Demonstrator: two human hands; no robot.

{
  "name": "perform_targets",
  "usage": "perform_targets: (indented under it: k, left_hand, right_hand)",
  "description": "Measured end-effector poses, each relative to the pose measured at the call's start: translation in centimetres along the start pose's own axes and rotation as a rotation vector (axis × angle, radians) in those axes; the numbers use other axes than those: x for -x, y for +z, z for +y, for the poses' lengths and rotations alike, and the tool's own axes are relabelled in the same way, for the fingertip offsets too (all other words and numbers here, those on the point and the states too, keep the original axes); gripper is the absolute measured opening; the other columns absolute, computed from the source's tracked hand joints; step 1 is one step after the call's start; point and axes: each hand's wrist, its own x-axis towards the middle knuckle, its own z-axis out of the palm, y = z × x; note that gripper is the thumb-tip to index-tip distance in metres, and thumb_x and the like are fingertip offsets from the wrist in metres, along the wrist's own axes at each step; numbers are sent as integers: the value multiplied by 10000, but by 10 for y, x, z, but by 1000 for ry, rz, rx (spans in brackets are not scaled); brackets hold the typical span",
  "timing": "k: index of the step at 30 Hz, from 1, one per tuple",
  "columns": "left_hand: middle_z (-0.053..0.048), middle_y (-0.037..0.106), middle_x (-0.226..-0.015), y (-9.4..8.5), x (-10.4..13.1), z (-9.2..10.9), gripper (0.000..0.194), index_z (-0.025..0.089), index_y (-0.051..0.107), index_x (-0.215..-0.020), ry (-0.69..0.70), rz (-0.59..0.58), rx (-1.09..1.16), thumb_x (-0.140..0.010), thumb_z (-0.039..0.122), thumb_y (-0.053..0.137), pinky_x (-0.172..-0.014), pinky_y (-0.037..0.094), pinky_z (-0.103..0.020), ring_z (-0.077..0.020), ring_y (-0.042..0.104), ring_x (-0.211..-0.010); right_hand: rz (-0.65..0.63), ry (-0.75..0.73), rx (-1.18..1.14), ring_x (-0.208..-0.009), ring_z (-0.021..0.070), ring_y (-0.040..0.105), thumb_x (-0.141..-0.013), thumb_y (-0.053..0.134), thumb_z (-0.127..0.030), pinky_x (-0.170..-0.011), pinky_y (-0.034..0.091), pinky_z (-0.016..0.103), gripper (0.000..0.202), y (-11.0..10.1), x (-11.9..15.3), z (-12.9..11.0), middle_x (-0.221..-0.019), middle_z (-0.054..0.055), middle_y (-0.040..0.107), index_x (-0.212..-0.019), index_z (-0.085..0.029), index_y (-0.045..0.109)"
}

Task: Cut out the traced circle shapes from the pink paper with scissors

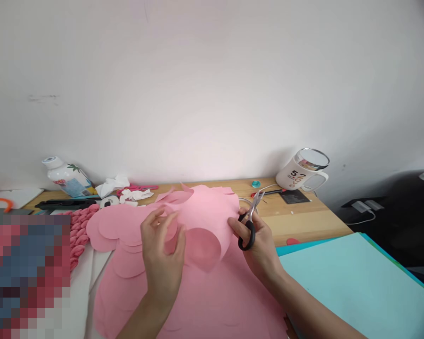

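Observation:
A pink sheet of paper (208,207) with a large round hole stands raised and curved in front of me. Its right edge meets the fingers of my right hand (257,240), which holds black-handled scissors (248,235) with the blades pointing up and away from the sheet. My left hand (162,254) is at the sheet's left side, fingers curved and thumb apart, close to a curved pink piece. Whether it touches that piece is hard to make out. Cut pink paper circles (123,223) overlap at the left, and more pink paper (212,301) lies beneath my hands.
A white mug (293,172) with a metal rim stands at the back right, near a turquoise roll (256,184) and a black card (296,196). Light blue paper sheets (346,278) lie at the right. A white bottle (67,179), crumpled tissues (113,185) and pink braided yarn (81,230) are at the left.

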Motion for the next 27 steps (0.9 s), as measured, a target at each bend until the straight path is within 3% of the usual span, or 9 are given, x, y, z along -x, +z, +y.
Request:
perform_targets:
  k: [2, 4, 6, 8, 11, 13, 17, 22, 27]
  left_hand:
    - [-16, 590, -843, 1, 5, 2, 202, 239, 660, -861, 260, 20, 1, -717, 99, 634, -594, 464, -237, -141, 575, -746]
    - [20, 634, -679, 3, 10, 5, 163, 228, 650, -834, 296, -266, 94, -752, 96, 601, -528, 451, -204, -106, 569, -580]
    - [-14, 670, -693, 6, 13, 8, 47, 203, 655, -778, 88, -485, 160, -766, 211, 610, -551, 472, -231, -147, 608, -628]
    - [-22, 637, -590, 8, 13, 12, 159, 190, 635, -629, -195, -578, 250, -715, 322, 659, -546, 476, -265, -179, 597, -606]
    - [-19, 584, -489, 8, 10, 15, 243, 174, 623, -549, -581, -582, 415, -642, 382, 709, -512, 477, -282, -197, 588, -566]
    - [-37, 625, -565, 7, 6, 15, 211, 167, 640, -595, -685, -470, 521, -633, 358, 723, -562, 497, -288, -203, 607, -629]
    - [-18, 611, -543, -1, -3, 15, 190, 168, 645, -696, -707, -366, 689, -651, 339, 716, -460, 459, -263, -161, 567, -510]
    - [-9, 598, -563, -9, -13, 21, 129, 172, 609, -686, -605, -420, 803, -701, 280, 677, -471, 443, -262, -160, 564, -550]
    - [-7, 543, -451, -6, -10, 23, 231, 169, 590, -537, -631, -516, 757, -727, 290, 642, -516, 463, -284, -170, 563, -526]
  right_hand:
    - [37, -33, -34, -598, 103, 356, -650, 738, -283, -516, 285, 220, 272, 2, 4, -2, -669, -54, 396, -809, -205, 532]
    - [50, -55, -42, -590, 101, 355, -655, 735, -277, -511, 291, 216, 266, 4, 7, -3, -661, -59, 388, -799, -210, 522]
    - [15, -73, -14, -565, 97, 353, -666, 733, -267, -500, 301, 212, 257, 6, 10, -3, -631, -67, 376, -794, -215, 516]
    - [-66, -73, 30, -526, 93, 366, -676, 734, -262, -482, 315, 211, 260, 7, 15, -1, -594, -76, 375, -795, -221, 506]
    - [-243, -41, 63, -507, 104, 440, -677, 743, -283, -495, 383, 233, 274, 10, 23, 0, -595, -66, 447, -782, -223, 499]
    - [-352, -59, 74, -582, 130, 499, -651, 768, -286, -578, 432, 268, 281, 12, 26, -1, -654, -37, 514, -756, -212, 517]
    - [-550, -42, 137, -695, 162, 537, -638, 781, -300, -662, 440, 287, 262, 11, 26, -3, -695, 8, 588, -750, -186, 573]
    - [-732, 84, 147, -699, 165, 553, -639, 769, -347, -652, 453, 296, 327, 10, 28, 0, -751, 30, 592, -842, -167, 587]
    - [-757, 85, 93, -732, 163, 532, -654, 751, -398, -690, 443, 300, 338, 13, 29, -5, -815, 49, 584, -814, -165, 563]
